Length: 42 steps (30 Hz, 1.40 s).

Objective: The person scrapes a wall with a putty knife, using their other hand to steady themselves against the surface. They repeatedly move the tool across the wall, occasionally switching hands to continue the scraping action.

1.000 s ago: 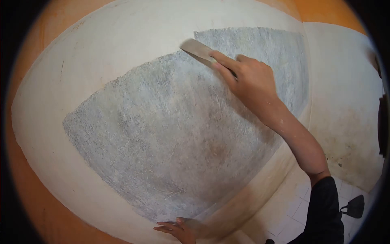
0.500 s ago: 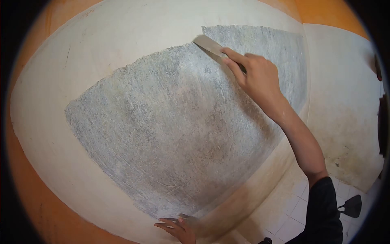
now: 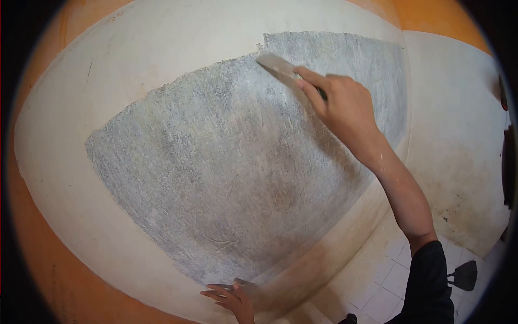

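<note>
My right hand (image 3: 345,110) is closed around the handle of a scraper (image 3: 276,62), its wide flat blade angled up and left. The blade tip lies at the upper border of a rough grey patch (image 3: 205,162) on the wall, just below a small step in that border. Pale coating (image 3: 135,48) surrounds the patch. Low in the view, my left hand (image 3: 232,302) is at the patch's bottom corner, fingers spread towards the wall, with dark shadow beside the fingertips.
An orange band (image 3: 32,237) borders the pale wall. To the right, another pale wall (image 3: 453,135) meets it at a corner, stained lower down. Below are white floor tiles (image 3: 396,278), with a dark flat object with a thin loop (image 3: 465,275) near my sleeve.
The scraper blade has shifted slightly down. A small notch of grey now shows at the step where the blade was. My left hand appears slightly higher and further left.
</note>
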Tool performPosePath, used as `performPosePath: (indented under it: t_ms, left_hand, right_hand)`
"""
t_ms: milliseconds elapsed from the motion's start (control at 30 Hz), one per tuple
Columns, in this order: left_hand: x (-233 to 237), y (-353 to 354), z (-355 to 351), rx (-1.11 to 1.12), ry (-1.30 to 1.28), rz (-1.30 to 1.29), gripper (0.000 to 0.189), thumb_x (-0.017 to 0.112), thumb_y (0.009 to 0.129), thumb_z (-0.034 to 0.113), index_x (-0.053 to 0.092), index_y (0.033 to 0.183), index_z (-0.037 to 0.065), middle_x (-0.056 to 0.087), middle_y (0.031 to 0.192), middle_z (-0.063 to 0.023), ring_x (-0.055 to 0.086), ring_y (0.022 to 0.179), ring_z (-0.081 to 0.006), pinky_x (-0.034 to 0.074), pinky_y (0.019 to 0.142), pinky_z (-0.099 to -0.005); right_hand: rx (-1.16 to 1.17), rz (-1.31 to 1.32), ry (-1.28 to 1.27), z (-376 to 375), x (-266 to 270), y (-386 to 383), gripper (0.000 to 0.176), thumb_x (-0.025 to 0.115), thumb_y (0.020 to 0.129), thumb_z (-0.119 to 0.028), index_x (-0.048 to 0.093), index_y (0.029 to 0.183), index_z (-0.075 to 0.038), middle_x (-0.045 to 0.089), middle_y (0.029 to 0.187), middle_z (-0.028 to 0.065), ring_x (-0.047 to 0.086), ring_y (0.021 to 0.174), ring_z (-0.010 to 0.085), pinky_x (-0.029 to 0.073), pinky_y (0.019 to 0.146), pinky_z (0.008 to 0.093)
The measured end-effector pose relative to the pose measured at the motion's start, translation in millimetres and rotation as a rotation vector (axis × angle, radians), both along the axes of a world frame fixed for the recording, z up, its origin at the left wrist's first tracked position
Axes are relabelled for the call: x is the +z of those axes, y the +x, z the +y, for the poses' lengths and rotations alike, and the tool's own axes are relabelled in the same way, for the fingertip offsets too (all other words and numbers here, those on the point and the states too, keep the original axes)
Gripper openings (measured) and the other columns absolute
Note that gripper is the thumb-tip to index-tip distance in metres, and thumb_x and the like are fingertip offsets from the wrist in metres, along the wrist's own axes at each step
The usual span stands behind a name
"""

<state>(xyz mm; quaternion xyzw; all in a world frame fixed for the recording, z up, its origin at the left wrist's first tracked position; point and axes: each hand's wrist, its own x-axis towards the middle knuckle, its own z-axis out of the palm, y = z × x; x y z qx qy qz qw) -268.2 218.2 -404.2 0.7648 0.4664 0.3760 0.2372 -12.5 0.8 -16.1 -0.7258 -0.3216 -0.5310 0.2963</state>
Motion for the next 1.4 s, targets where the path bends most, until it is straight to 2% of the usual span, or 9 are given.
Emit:
performPosePath:
  t_ms: [67,267,533,633,800,867,1033,1233,1400]
  left_hand:
    - [1,1,-2,-0.021,-0.033,-0.047,0.089,0.036,0.102,0.060,-0.010,0.159,0.010,-0.021,0.161,-0.0268,-0.011,0.150,-0.0481,0.007,0.114,-0.0711]
    - [5,0,-7,-0.016,-0.023,-0.051,0.087,0.037,0.102,0.057,-0.007,0.160,0.009,-0.018,0.162,-0.0283,-0.009,0.150,-0.0486,0.006,0.114,-0.0704]
    - [11,2,-14,-0.034,-0.029,-0.126,0.084,0.036,0.102,0.056,-0.004,0.160,0.011,-0.017,0.163,-0.0248,-0.009,0.151,-0.0455,0.005,0.115,-0.0695]
    - [21,-8,-15,-0.045,-0.064,-0.103,0.083,0.036,0.103,0.056,-0.003,0.160,0.010,-0.016,0.164,-0.0245,-0.008,0.152,-0.0445,0.005,0.115,-0.0691]
    - [8,-6,-10,-0.087,0.024,-0.209,0.085,0.038,0.103,0.056,-0.001,0.160,0.007,-0.012,0.164,-0.0244,-0.005,0.152,-0.0435,0.008,0.115,-0.0684]
    - [11,-6,-15,-0.076,0.028,-0.238,0.079,0.046,0.105,0.038,0.002,0.159,0.002,-0.007,0.164,-0.0272,-0.005,0.153,-0.0414,0.006,0.122,-0.0504]
    - [4,-6,-13,-0.078,0.041,-0.235,0.079,0.044,0.105,0.042,0.002,0.159,0.004,-0.008,0.164,-0.0261,-0.005,0.153,-0.0416,0.006,0.121,-0.0555]
    - [13,-8,-21,-0.039,-0.018,-0.149,0.078,0.042,0.105,0.047,0.002,0.161,0.009,-0.009,0.165,-0.0239,-0.005,0.153,-0.0416,0.008,0.118,-0.0630]
    - [4,-5,-10,-0.046,0.009,-0.184,0.081,0.042,0.104,0.050,0.001,0.161,0.010,-0.010,0.165,-0.0228,-0.004,0.153,-0.0417,0.009,0.115,-0.0675]
  right_hand:
    - [-0.053,0.022,-0.034,2,1,0,0.031,0.055,0.101,-0.033,0.074,0.117,-0.015,0.067,0.065,0.0138,0.066,0.059,0.0280,0.050,0.057,0.0388]
    - [0.032,0.130,0.017,0,13,-5,0.033,0.054,0.101,-0.034,0.073,0.119,-0.014,0.068,0.067,0.0140,0.066,0.058,0.0282,0.051,0.058,0.0384]
    - [0.054,0.011,0.051,11,32,-2,0.034,0.053,0.101,-0.033,0.072,0.121,-0.013,0.069,0.070,0.0156,0.068,0.063,0.0293,0.051,0.062,0.0397]
    - [-0.046,0.026,-0.017,3,1,-8,0.034,0.052,0.102,-0.032,0.071,0.122,-0.013,0.069,0.070,0.0155,0.068,0.064,0.0312,0.052,0.063,0.0407]
    - [0.041,0.097,0.111,25,32,-13,0.034,0.052,0.101,-0.035,0.072,0.121,-0.015,0.068,0.067,0.0139,0.067,0.061,0.0293,0.052,0.061,0.0393]
    - [0.023,0.109,0.123,24,33,-15,0.035,0.054,0.101,-0.038,0.073,0.122,-0.016,0.067,0.065,0.0122,0.066,0.059,0.0265,0.051,0.060,0.0370]
    - [0.007,0.095,0.109,28,7,-19,0.032,0.049,0.103,-0.029,0.072,0.116,-0.011,0.068,0.067,0.0164,0.067,0.060,0.0307,0.051,0.060,0.0417]
    - [-0.001,0.166,0.080,18,9,-26,0.035,0.055,0.100,-0.038,0.074,0.119,-0.016,0.068,0.064,0.0129,0.065,0.056,0.0253,0.051,0.057,0.0375]
    - [0.021,0.208,0.124,25,23,-25,0.035,0.054,0.101,-0.037,0.074,0.120,-0.016,0.069,0.065,0.0127,0.065,0.055,0.0238,0.050,0.057,0.0367]
